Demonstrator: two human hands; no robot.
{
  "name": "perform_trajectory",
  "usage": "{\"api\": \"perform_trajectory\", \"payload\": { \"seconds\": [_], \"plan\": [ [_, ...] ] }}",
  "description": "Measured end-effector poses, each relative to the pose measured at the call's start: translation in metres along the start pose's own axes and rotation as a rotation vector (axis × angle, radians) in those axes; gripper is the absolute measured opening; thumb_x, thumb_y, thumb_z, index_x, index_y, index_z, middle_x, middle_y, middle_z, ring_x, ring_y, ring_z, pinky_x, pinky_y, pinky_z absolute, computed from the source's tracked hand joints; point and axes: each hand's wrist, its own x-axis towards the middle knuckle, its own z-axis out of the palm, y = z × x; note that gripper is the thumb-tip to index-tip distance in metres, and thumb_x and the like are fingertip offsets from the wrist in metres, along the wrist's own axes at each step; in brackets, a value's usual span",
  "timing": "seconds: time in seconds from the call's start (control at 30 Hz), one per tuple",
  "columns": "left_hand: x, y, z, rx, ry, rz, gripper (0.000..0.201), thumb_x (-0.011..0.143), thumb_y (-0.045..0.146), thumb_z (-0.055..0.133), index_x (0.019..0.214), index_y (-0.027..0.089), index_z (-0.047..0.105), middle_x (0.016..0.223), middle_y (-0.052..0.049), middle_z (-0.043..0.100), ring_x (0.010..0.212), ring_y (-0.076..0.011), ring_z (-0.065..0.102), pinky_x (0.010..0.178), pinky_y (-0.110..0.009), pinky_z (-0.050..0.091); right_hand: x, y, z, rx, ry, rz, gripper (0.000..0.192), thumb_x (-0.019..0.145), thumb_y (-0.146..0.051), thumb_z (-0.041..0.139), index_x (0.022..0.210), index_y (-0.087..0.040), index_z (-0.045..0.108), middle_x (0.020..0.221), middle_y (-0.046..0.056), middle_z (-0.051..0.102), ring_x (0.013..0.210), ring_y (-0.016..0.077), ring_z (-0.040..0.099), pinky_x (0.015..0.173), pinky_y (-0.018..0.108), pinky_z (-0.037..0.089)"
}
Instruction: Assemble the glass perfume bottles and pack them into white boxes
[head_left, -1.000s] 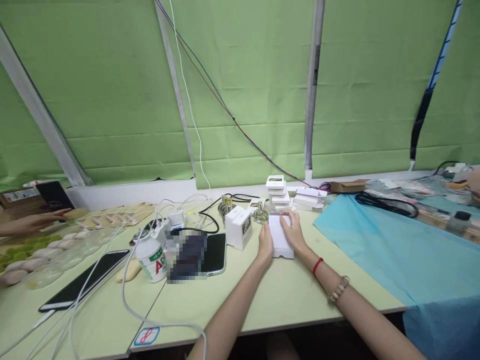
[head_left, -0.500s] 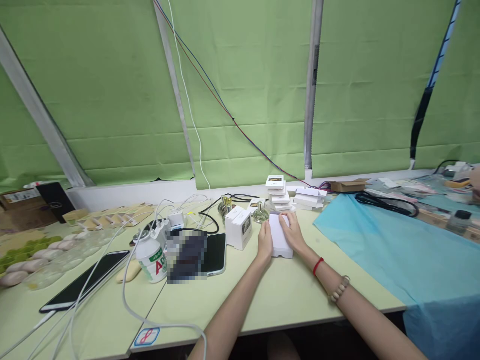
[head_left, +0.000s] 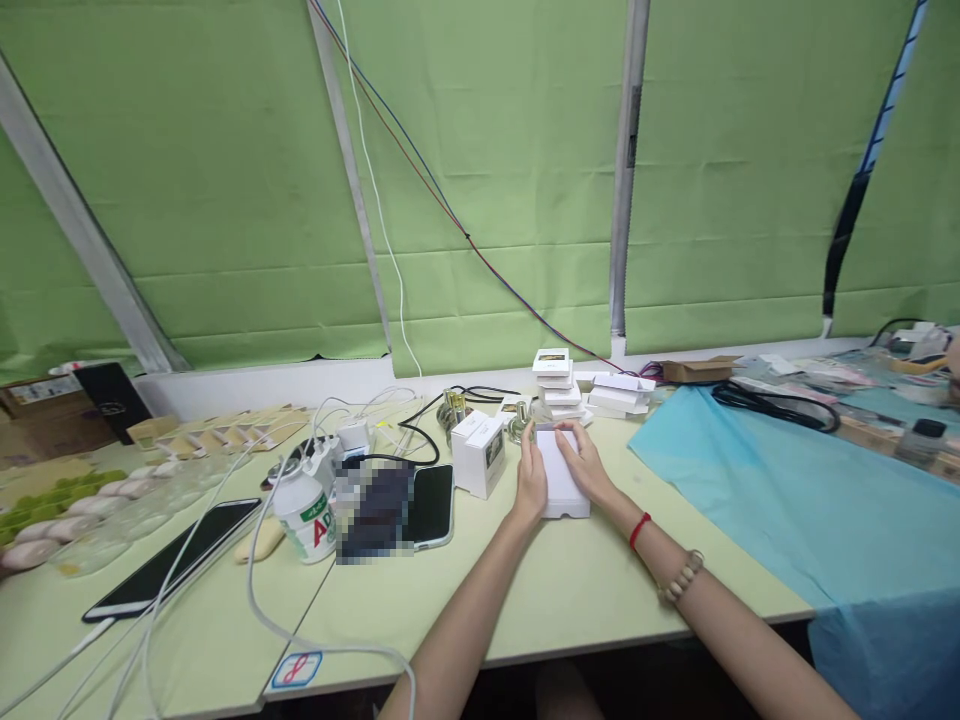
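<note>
A white cardboard box (head_left: 562, 482) rests on the table between my hands, its pale inner or flat face turned up. My left hand (head_left: 532, 478) presses along its left side. From the other side my right hand (head_left: 586, 462) grips it, with fingers over the far right edge. Just beyond the left hand stands a glass perfume bottle (head_left: 518, 422), partly hidden. Left of it are upright white boxes (head_left: 478, 455) with a printed picture, and a second bottle (head_left: 453, 410) behind them. A stack of small white boxes (head_left: 556, 385) stands farther back.
Flattened white cartons (head_left: 621, 393) lie behind right. A blue sheet (head_left: 780, 480) covers the right side, with a coiled black cable (head_left: 780, 408) on it. At left are a phone (head_left: 431, 508), a white bottle (head_left: 305, 515), a tablet (head_left: 172, 560), loose white cables and an egg tray (head_left: 112, 510).
The left hand's fingers have slid slightly farther up the box's left side. The box has shifted a touch to the right; both hands stay on it.
</note>
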Motion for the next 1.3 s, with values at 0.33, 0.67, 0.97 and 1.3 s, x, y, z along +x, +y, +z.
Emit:
{"api": "perform_trajectory", "payload": {
  "seconds": [0.33, 0.67, 0.97, 1.3],
  "plan": [
    [-0.002, 0.006, 0.001, 0.042, -0.107, -0.043, 0.041, 0.089, 0.032, 0.035, 0.129, 0.02, 0.031, 0.132, -0.01, 0.044, 0.12, -0.019, 0.043, 0.102, -0.035, 0.032, -0.001, 0.001, 0.0, 0.027, -0.038, -0.009, 0.025, 0.084, -0.039, 0.043, 0.101, -0.022, 0.049, 0.107, 0.005, 0.055, 0.103, 0.0203, 0.051, 0.092, 0.037, 0.039],
    [-0.001, -0.006, 0.001, 0.072, -0.09, 0.072, 0.04, 0.089, 0.033, 0.038, 0.127, 0.022, 0.032, 0.13, -0.01, 0.043, 0.119, -0.0186, 0.042, 0.102, -0.036, 0.031, -0.001, -0.002, -0.002, -0.002, -0.031, -0.045, 0.022, 0.083, -0.039, 0.043, 0.091, -0.021, 0.054, 0.097, 0.005, 0.057, 0.094, 0.0201, 0.053, 0.086, 0.036, 0.041],
    [-0.003, -0.007, 0.003, 0.08, -0.084, -0.014, 0.025, 0.089, 0.03, 0.034, 0.112, 0.021, 0.04, 0.113, -0.008, 0.053, 0.107, -0.0177, 0.05, 0.096, -0.033, 0.035, -0.001, 0.003, -0.002, 0.006, -0.05, 0.064, 0.024, 0.078, -0.042, 0.049, 0.083, -0.02, 0.055, 0.089, 0.004, 0.059, 0.088, 0.0208, 0.053, 0.084, 0.035, 0.04],
    [0.003, -0.014, -0.002, 0.043, 0.028, -0.2, 0.03, 0.09, 0.042, 0.024, 0.108, 0.022, 0.039, 0.101, -0.007, 0.056, 0.086, -0.0175, 0.055, 0.078, -0.032, 0.044, 0.002, 0.01, 0.0, 0.076, 0.027, 0.207, 0.034, 0.078, -0.047, 0.042, 0.097, -0.02, 0.051, 0.09, 0.006, 0.061, 0.07, 0.0196, 0.056, 0.06, 0.031, 0.045]
  ]
}}
